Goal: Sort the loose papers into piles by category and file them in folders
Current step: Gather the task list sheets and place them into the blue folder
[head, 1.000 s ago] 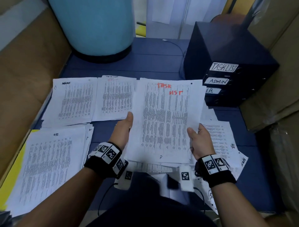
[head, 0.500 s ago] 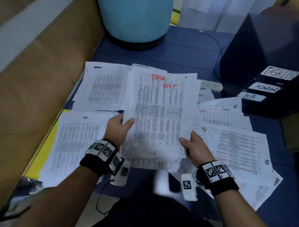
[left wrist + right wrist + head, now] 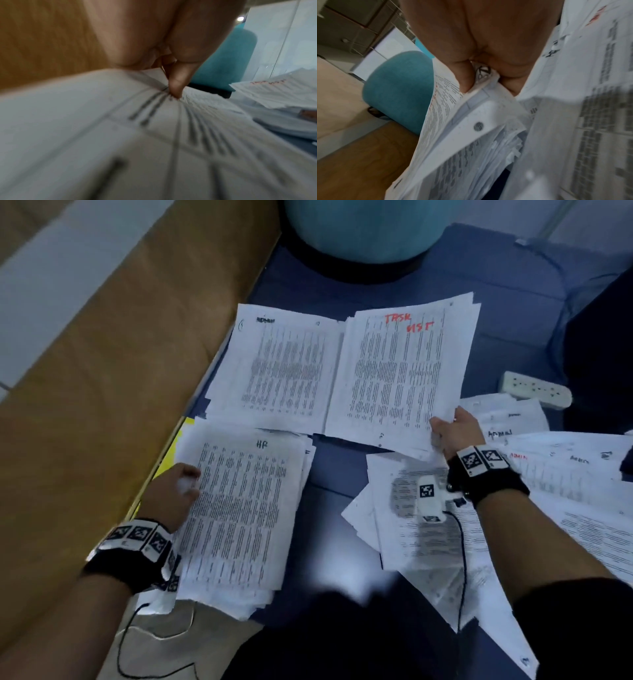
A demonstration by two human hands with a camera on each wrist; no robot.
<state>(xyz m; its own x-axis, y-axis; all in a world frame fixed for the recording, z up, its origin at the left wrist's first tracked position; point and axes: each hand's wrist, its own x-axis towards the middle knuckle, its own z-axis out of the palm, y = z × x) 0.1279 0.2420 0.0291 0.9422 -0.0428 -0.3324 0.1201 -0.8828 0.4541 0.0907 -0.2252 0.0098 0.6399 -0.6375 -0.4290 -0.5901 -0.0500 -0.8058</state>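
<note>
Two hands at the paper piles on the blue table [image 3: 342, 481].

The right hand [image 3: 454, 431] pinches the near right corner of the TASK LIST stack [image 3: 397, 371]; the left hand [image 3: 173, 494] has its fingers curled at the HR pile's [image 3: 239, 508] left edge, beside the wooden wall [image 3: 102, 405].

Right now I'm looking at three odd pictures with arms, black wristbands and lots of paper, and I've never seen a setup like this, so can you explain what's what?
No machine here: a person is sorting papers with bare hands. The black bands hold small cameras. The wide picture comes from a camera on the person's head; the two close, blurry ones look along each hand from the wrists.

On the blue table lie printed piles: one marked HR, an admin pile beyond it, and loose sheets on the person's right. A white power strip lies further back.

The right hand pinches the near corner of the stack headed "Task list" in red. The left hand rests at the HR pile's left edge, thumb on the top sheet; how its fingers lie is hidden.
</note>
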